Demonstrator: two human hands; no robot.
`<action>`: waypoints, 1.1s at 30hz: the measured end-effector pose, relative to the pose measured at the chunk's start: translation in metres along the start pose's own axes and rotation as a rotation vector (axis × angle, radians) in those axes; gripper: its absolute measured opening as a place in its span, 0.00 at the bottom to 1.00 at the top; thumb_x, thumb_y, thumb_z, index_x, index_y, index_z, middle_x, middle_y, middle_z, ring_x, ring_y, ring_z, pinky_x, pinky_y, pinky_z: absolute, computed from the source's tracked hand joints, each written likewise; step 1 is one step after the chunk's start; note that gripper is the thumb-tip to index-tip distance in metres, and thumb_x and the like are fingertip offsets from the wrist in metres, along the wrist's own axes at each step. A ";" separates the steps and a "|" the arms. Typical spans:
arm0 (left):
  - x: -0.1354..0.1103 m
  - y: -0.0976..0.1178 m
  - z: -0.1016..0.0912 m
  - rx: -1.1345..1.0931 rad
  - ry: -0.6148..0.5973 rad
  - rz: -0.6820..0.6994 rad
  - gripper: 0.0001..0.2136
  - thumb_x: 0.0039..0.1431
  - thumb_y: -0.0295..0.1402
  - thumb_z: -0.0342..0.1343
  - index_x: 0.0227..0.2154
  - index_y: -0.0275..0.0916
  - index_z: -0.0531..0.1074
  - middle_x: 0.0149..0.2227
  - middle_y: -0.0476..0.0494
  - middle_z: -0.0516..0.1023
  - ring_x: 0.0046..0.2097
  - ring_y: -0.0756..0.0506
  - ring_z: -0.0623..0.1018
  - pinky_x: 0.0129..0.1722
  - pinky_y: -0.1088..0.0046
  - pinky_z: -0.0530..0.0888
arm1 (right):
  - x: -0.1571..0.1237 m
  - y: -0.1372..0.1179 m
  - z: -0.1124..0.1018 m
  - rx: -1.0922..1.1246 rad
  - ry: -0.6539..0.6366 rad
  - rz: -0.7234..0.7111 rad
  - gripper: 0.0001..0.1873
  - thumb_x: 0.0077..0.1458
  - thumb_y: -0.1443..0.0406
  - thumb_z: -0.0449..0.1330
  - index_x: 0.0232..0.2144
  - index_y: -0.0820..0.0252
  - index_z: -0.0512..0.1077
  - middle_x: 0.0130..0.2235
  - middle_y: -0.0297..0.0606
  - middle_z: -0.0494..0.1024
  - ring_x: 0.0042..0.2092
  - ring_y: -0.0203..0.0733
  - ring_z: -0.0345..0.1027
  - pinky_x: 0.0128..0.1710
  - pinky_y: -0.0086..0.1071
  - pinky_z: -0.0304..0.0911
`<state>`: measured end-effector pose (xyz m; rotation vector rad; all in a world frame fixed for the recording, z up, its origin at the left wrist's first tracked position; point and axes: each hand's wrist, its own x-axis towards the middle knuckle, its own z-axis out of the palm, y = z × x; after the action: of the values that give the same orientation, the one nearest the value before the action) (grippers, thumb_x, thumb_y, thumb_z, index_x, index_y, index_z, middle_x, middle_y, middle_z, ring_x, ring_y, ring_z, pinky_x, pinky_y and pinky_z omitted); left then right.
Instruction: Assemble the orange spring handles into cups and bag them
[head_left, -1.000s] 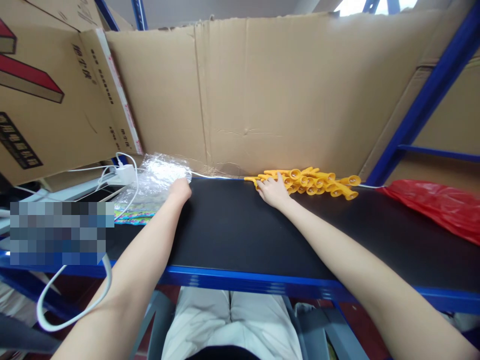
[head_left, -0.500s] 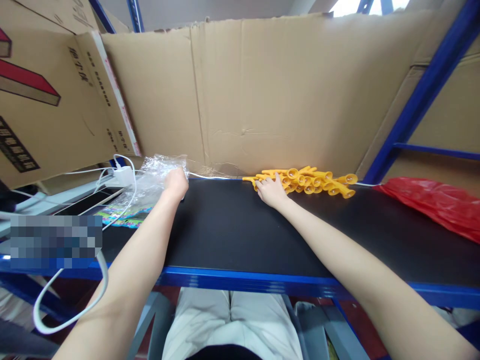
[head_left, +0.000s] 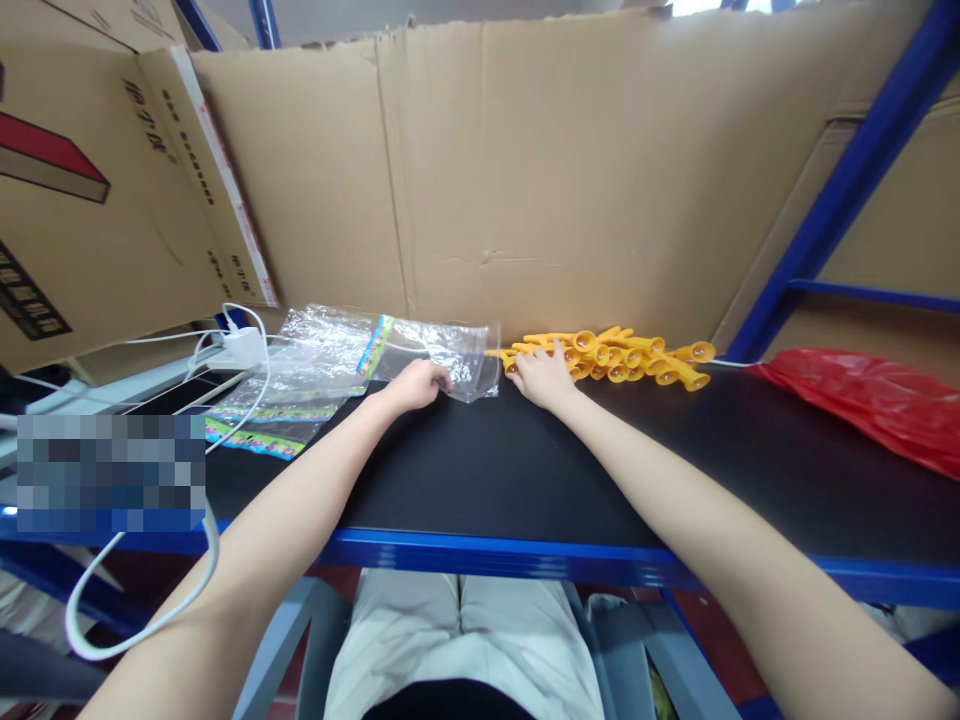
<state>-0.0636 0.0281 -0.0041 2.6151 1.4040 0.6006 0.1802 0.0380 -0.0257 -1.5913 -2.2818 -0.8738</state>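
My left hand [head_left: 416, 383] is closed on a clear plastic bag [head_left: 442, 350] with a coloured header strip, which lies on the black shelf top [head_left: 480, 460] just left of the yellow pieces. More clear bags [head_left: 292, 385] lie in a stack further left. My right hand [head_left: 541, 377] rests on the left end of a pile of yellow plastic pieces [head_left: 622, 358] at the back of the shelf. Its fingers curl over the pieces, and I cannot make out whether it grips one.
A cardboard sheet [head_left: 525, 170] walls the back. A printed carton [head_left: 82, 190] stands at the left above a white charger and cable [head_left: 244, 345]. A red plastic bag [head_left: 862, 400] lies at the right beside a blue rack post [head_left: 840, 200].
My left hand pulled one clear bag from the stack at the left and drew it right, toward the yellow pieces. My right hand stayed at the pile.
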 end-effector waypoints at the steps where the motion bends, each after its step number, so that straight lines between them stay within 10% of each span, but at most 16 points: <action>1: 0.001 -0.002 0.003 -0.018 -0.021 -0.012 0.18 0.42 0.17 0.43 0.28 0.37 0.75 0.31 0.49 0.79 0.38 0.49 0.77 0.42 0.76 0.70 | 0.000 0.000 0.001 0.003 -0.004 0.009 0.21 0.59 0.57 0.44 0.41 0.66 0.70 0.41 0.49 0.75 0.46 0.51 0.62 0.55 0.54 0.32; 6: 0.002 -0.001 0.005 -0.009 0.034 -0.053 0.13 0.43 0.20 0.44 0.23 0.38 0.74 0.31 0.47 0.78 0.38 0.48 0.76 0.42 0.75 0.71 | -0.001 0.001 0.003 0.024 0.020 0.006 0.22 0.60 0.57 0.43 0.48 0.63 0.67 0.44 0.47 0.74 0.47 0.51 0.61 0.55 0.56 0.28; 11: 0.002 0.000 0.011 0.164 0.153 -0.240 0.17 0.54 0.30 0.42 0.45 0.35 0.68 0.47 0.38 0.73 0.51 0.42 0.70 0.52 0.61 0.64 | -0.002 0.001 0.002 0.024 0.062 -0.108 0.22 0.61 0.56 0.42 0.50 0.59 0.66 0.44 0.45 0.74 0.48 0.48 0.61 0.55 0.56 0.27; 18: 0.002 -0.013 0.026 0.238 -0.294 -0.430 0.30 0.59 0.50 0.28 0.61 0.43 0.45 0.64 0.40 0.40 0.64 0.35 0.44 0.56 0.42 0.46 | -0.001 -0.004 0.000 0.006 0.064 -0.043 0.19 0.58 0.59 0.47 0.42 0.67 0.68 0.39 0.50 0.75 0.44 0.50 0.64 0.55 0.55 0.29; 28: 0.003 -0.013 0.024 0.240 -0.316 -0.425 0.30 0.58 0.50 0.26 0.62 0.43 0.42 0.64 0.40 0.38 0.64 0.36 0.42 0.56 0.43 0.44 | 0.003 -0.003 -0.008 0.246 0.122 0.053 0.13 0.53 0.63 0.49 0.39 0.63 0.67 0.37 0.46 0.76 0.42 0.50 0.66 0.54 0.54 0.36; 33: 0.002 -0.010 0.023 0.227 -0.332 -0.436 0.30 0.59 0.49 0.27 0.62 0.44 0.41 0.65 0.41 0.37 0.64 0.35 0.41 0.56 0.44 0.43 | 0.014 0.004 -0.036 0.537 0.181 0.215 0.12 0.51 0.62 0.53 0.38 0.61 0.65 0.35 0.43 0.76 0.37 0.47 0.69 0.44 0.43 0.57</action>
<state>-0.0610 0.0378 -0.0274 2.2906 1.9212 -0.0470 0.1728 0.0284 0.0116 -1.4070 -1.9507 -0.2977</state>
